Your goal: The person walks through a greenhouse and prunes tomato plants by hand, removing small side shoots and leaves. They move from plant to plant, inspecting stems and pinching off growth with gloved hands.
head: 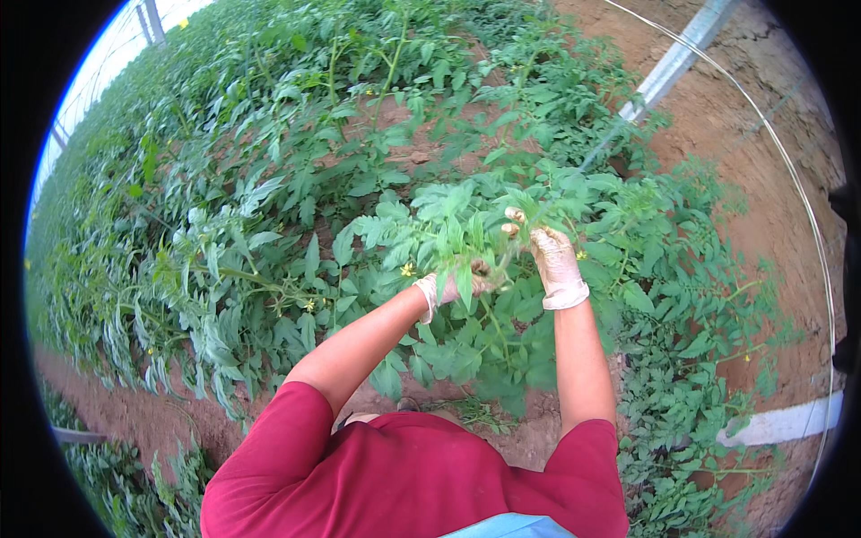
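Observation:
A leafy tomato plant point(440, 225) with narrow green leaves and thin stems stands right before me. My left hand point(467, 286), in a thin whitish glove, is curled around a stem of it; leaves hide part of the fingers. Just right of it is my right hand point(553, 259), gloved too and soiled at the fingertips. Its fingers bend about the plant's upper shoot, and foliage covers what lies between them. Close above the right hand runs a thin bluish-green twine point(599, 153), slanting up to the right. A small yellow flower point(407, 270) shows left of my left hand.
Dense tomato plants point(202, 168) fill the left and far side. A metal post point(676, 60) slants at the upper right, near a pale hose or cable point(800, 175). Brown soil point(760, 222) lies to the right, with a white strip point(783, 422) lower down.

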`<action>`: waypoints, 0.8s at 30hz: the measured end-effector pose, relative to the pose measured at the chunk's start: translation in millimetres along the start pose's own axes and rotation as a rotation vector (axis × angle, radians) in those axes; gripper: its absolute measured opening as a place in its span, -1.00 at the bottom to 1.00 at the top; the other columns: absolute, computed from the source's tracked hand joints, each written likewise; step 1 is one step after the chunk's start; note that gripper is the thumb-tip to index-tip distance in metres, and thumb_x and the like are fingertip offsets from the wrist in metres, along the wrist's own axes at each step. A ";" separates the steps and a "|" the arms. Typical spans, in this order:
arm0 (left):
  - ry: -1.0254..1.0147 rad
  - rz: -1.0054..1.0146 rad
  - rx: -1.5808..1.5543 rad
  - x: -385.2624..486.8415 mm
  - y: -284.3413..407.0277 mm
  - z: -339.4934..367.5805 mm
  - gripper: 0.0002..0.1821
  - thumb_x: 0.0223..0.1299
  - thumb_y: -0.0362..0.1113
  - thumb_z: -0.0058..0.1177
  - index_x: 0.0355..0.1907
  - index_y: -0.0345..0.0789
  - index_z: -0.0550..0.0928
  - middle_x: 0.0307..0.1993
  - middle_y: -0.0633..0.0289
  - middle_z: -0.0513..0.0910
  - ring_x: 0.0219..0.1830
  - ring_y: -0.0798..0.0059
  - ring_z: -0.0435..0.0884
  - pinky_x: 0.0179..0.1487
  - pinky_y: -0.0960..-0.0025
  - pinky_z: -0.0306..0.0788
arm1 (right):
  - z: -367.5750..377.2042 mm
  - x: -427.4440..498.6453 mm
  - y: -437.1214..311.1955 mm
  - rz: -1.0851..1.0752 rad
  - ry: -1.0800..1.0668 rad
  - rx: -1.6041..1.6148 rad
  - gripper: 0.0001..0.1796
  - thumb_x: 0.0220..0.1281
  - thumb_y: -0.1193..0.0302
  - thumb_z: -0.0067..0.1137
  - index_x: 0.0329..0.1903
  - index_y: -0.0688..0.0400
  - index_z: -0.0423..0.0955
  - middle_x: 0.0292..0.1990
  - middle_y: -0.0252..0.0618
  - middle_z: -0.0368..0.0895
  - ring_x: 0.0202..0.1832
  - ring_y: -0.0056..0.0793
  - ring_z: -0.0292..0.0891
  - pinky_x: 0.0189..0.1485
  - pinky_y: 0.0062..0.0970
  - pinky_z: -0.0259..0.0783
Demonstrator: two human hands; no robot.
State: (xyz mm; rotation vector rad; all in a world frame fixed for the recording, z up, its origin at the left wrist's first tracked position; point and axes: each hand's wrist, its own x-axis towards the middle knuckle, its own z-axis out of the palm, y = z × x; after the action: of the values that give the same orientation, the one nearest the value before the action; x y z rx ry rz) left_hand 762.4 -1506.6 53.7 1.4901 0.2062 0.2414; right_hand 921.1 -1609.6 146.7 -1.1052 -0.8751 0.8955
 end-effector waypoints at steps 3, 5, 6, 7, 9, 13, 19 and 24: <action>0.008 -0.047 0.440 -23.4 12.9 -0.3 -0.55 0.11 -0.02 0.14 -0.12 -0.36 0.54 -0.40 0.27 0.62 -0.52 0.58 0.53 -0.45 0.50 0.42 | 18.8 0.3 -7.3 -0.008 -0.075 0.017 -0.57 0.21 0.33 0.03 0.08 0.33 0.36 -0.06 -0.12 0.54 -0.09 -0.32 0.51 0.04 -0.37 0.36; -0.008 0.092 0.389 -36.4 13.5 -3.0 -0.60 0.16 -0.12 0.08 -0.05 -0.37 0.51 -0.34 0.24 0.62 -0.44 0.56 0.56 -0.43 0.52 0.41 | 35.2 -8.3 -16.4 -0.112 0.037 -0.063 -0.58 0.23 0.33 0.00 0.07 0.32 0.37 -0.05 -0.11 0.53 -0.11 -0.33 0.51 0.03 -0.39 0.35; -0.032 0.022 0.116 -40.5 12.2 -8.3 -0.60 0.18 -0.18 0.06 0.01 -0.36 0.49 -0.27 0.25 0.61 -0.35 0.59 0.56 -0.40 0.54 0.41 | 42.7 -16.9 -22.2 -0.198 0.063 -0.012 -0.59 0.23 0.34 -0.01 0.06 0.32 0.38 -0.08 -0.13 0.54 -0.15 -0.36 0.51 0.00 -0.41 0.36; -0.065 0.030 -0.132 -44.3 9.1 -12.8 -0.60 0.19 -0.24 0.03 0.07 -0.35 0.46 -0.20 0.27 0.59 -0.26 0.62 0.56 -0.36 0.56 0.40 | 48.6 -29.9 -28.8 -0.247 0.115 0.008 -0.61 0.24 0.35 -0.02 0.06 0.32 0.39 -0.11 -0.14 0.55 -0.18 -0.38 0.51 -0.03 -0.43 0.36; -0.173 0.019 -0.191 -51.4 0.3 -18.8 -0.58 0.20 -0.28 0.01 0.12 -0.33 0.43 -0.11 0.27 0.57 -0.16 0.63 0.54 -0.31 0.55 0.41 | 57.9 -55.8 -43.0 -0.275 0.185 -0.240 -0.62 0.27 0.35 -0.05 0.04 0.34 0.39 -0.20 -0.19 0.56 -0.23 -0.45 0.50 -0.12 -0.49 0.36; -0.041 0.011 -0.155 -57.1 -13.5 -17.9 -0.56 0.17 -0.27 0.07 0.12 -0.31 0.43 -0.04 0.24 0.56 -0.16 0.61 0.53 -0.27 0.48 0.42 | 91.3 -84.6 -52.1 -0.465 0.184 -0.413 -0.79 0.24 0.54 0.01 -0.07 0.29 0.44 -0.23 -0.20 0.57 -0.30 -0.49 0.46 -0.26 -0.53 0.40; 0.116 0.139 -0.003 -62.2 -8.3 -0.7 -0.55 0.14 -0.20 0.12 0.06 -0.34 0.45 -0.12 0.27 0.56 -0.14 0.58 0.50 -0.06 0.43 0.43 | 135.1 -33.4 -89.1 -0.759 -0.052 -1.471 -0.93 0.13 0.52 0.06 -0.31 0.18 0.48 -0.49 -0.19 0.49 -0.49 -0.22 0.47 -0.44 -0.42 0.41; 0.279 0.350 -0.235 -69.8 9.8 9.6 -0.62 0.21 -0.36 -0.02 0.10 -0.34 0.43 0.04 0.32 0.51 -0.24 0.70 0.50 -0.26 0.62 0.40 | 131.1 -34.2 -123.4 -1.102 0.186 -0.969 -0.92 0.11 0.59 0.11 -0.29 0.26 0.47 -0.37 -0.18 0.58 -0.39 -0.43 0.55 -0.37 -0.51 0.45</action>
State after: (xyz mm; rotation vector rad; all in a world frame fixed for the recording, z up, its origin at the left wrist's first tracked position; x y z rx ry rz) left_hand 697.9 -1535.0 63.3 1.2481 0.1331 0.7333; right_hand 807.3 -1620.1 290.0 -1.1966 -1.5687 -0.6164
